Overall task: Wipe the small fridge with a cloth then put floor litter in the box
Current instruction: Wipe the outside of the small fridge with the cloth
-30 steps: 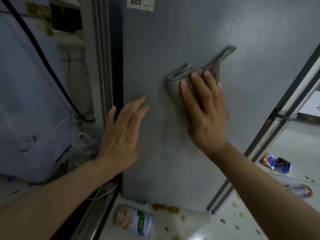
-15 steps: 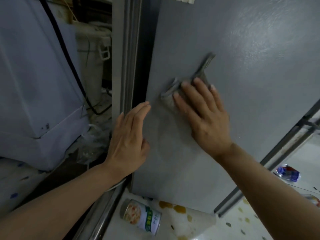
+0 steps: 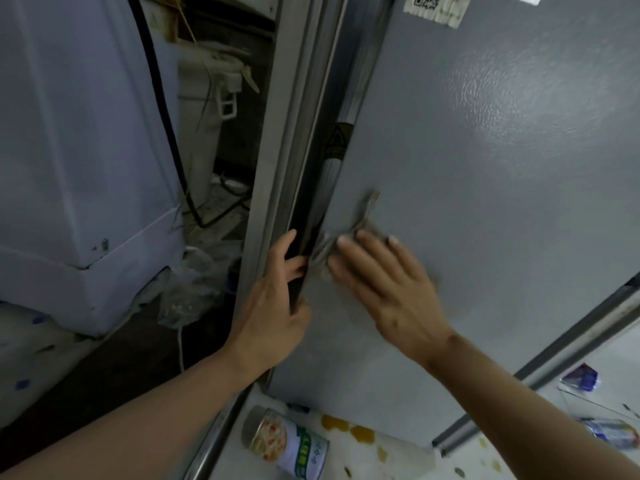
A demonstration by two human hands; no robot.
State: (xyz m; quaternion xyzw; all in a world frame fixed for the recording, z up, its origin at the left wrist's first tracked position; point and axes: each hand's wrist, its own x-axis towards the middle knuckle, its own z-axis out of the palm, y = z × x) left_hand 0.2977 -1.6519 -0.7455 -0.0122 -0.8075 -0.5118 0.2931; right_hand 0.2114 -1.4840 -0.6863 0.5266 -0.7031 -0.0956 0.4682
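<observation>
The right hand (image 3: 388,289), fingers flat and straight, presses the cloth (image 3: 332,247) against the fridge (image 3: 485,185) side, right at its back edge. Just left of it, the left hand (image 3: 277,306) curls round that edge. Pushed further left, the cloth could slide off the edge, or bunch against the left fingers. A can (image 3: 287,441) lies below both hands, on the floor, still to collect.

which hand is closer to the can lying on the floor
Left. The left hand grips the fridge's edge above the can; the right hand presses the cloth farther right.
</observation>
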